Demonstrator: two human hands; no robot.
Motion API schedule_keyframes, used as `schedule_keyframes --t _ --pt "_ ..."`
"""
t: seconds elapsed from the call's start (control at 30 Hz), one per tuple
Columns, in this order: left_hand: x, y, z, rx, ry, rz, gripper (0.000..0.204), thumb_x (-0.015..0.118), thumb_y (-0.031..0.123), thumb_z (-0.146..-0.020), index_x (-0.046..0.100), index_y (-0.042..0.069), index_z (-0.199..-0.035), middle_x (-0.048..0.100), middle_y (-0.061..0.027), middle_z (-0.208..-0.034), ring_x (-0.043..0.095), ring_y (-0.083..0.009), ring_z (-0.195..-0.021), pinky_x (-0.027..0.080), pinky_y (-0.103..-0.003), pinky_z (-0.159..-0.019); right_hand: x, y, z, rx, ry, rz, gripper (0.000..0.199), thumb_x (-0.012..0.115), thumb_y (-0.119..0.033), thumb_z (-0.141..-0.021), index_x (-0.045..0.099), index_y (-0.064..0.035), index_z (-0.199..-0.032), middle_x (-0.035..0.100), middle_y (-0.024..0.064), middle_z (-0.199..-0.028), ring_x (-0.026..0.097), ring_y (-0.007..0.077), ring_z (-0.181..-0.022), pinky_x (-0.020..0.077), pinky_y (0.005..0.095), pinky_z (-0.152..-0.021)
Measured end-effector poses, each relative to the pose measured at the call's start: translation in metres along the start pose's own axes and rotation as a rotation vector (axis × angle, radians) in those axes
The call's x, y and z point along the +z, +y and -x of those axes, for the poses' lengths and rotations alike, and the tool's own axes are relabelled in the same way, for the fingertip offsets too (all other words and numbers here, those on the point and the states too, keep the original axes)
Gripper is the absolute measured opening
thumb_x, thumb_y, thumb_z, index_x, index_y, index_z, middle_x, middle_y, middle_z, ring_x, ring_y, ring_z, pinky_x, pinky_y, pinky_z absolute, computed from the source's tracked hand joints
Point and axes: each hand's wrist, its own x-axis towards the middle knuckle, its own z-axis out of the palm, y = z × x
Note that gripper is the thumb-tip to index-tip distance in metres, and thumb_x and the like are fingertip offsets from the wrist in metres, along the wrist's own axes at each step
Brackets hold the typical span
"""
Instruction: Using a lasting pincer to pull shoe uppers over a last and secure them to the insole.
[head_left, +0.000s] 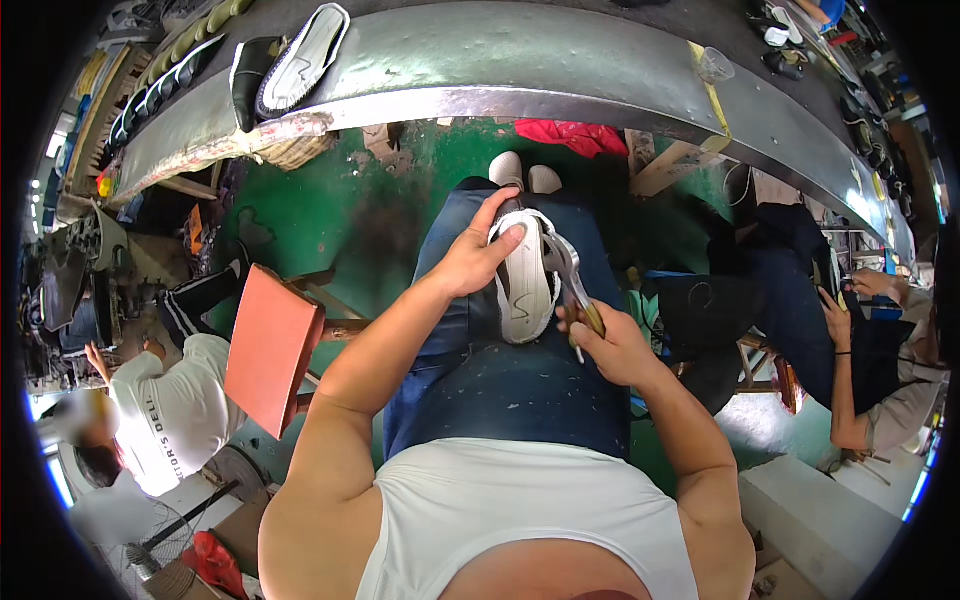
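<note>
A shoe on a last (525,285) lies sole-up on my lap, its white insole facing me, with dark upper material around the edge. My left hand (478,255) grips its toe end, thumb pressed on the white sole. My right hand (608,345) holds metal lasting pliers (570,278), whose jaws bite the upper at the shoe's right edge. My legs in blue jeans (500,380) are beneath the shoe.
A long metal conveyor bench (520,60) curves across the top, carrying another lasted shoe (300,55) and more shoes at far left. An orange stool seat (268,345) stands at my left. One person sits at lower left, another at right.
</note>
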Motion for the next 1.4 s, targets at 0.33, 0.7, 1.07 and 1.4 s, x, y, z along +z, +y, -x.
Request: schedule_keyframes --t 0.33,0.7,1.07,1.4 --pt "-0.002 -0.013 0.003 0.068 0.086 -0.1 0.044 0.061 0.021 -0.101 0.046 0.01 -0.142 0.059 -0.008 -0.125 0.053 -0.0169 -0.116 0.042 -0.03 -0.103 0.006 -0.013 -0.038 0.067 -0.053 -0.24 0.019 0.056 -0.017 -0.1 0.057 0.0014 -0.106 0.066 0.0071 -0.083 0.064 0.0146 -0.074 0.0527 0.0342 -0.072" --pt "-0.007 -0.018 0.004 -0.004 0.132 0.282 0.042 0.064 0.014 -0.098 0.051 0.009 -0.138 0.059 -0.0032 -0.115 0.056 -0.013 -0.106 0.046 -0.028 -0.095 -0.004 -0.006 -0.051 -0.241 0.172 0.571 0.022 0.058 -0.015 -0.096 0.055 0.0052 -0.106 0.065 0.025 -0.094 0.064 0.0442 -0.083 0.0508 0.0475 -0.077" --pt "0.01 -0.002 0.037 0.106 0.156 -0.027 0.061 0.062 0.011 -0.096 0.036 0.0 -0.15 0.05 -0.0121 -0.139 0.046 -0.0198 -0.131 0.035 -0.034 -0.112 -0.033 -0.012 0.024 -0.224 -0.154 0.331 0.034 0.064 -0.014 -0.093 0.055 0.0011 -0.122 0.067 0.0121 -0.103 0.065 0.0239 -0.09 0.0498 0.0337 -0.087" --pt "0.046 0.019 0.088 0.548 -0.214 -0.397 0.109 0.084 -0.001 -0.072 0.015 0.003 -0.157 0.021 -0.0301 -0.159 0.025 -0.0525 -0.146 0.026 -0.052 -0.12 0.026 -0.011 -0.022 -0.495 0.282 0.001 0.035 0.053 -0.021 -0.1 0.048 0.0021 -0.126 0.067 0.0162 -0.118 0.067 0.029 -0.105 0.0487 0.0389 -0.095"
